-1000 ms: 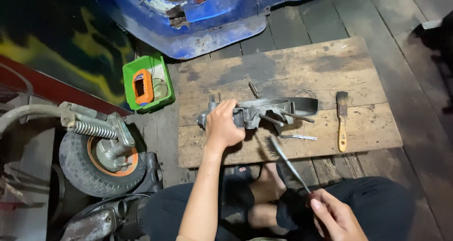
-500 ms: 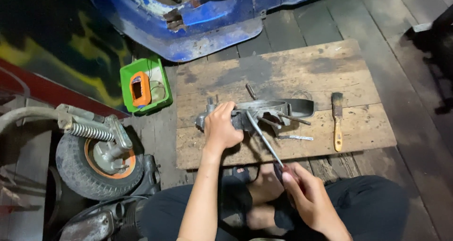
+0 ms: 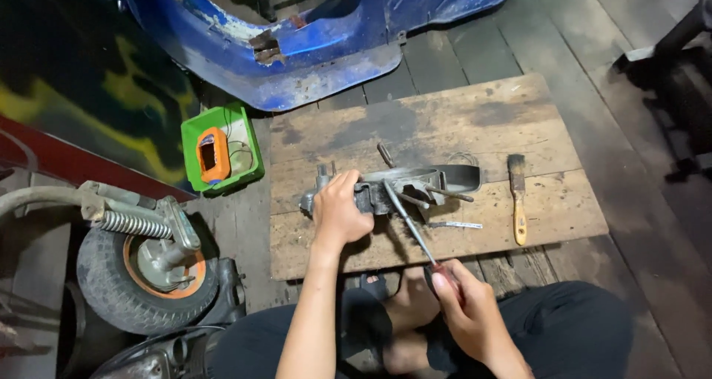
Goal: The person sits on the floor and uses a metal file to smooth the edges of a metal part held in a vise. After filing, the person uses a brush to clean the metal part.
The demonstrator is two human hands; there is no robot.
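On a worn wooden board (image 3: 475,119), left hand (image 3: 340,214) clamped over a grey metal engine part (image 3: 415,182), right hand (image 3: 463,305) gripping a screwdriver (image 3: 409,219), tip at the part, paintbrush (image 3: 518,197) lying nearby.

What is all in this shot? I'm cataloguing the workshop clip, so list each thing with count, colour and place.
Metal engine part: one, grey, middle of the board, under the left hand.
Screwdriver: one, steel shaft, tip on the part.
Wooden board: one, brown, on the floor.
Paintbrush: one, yellow handle, board's right.
Green tray: one, left of the board, holding an orange device.
Blue body shell: one, top.
Small wheel: one, black tyre, lower left.
Left hand: gripping the part.
Right hand: holding the screwdriver.
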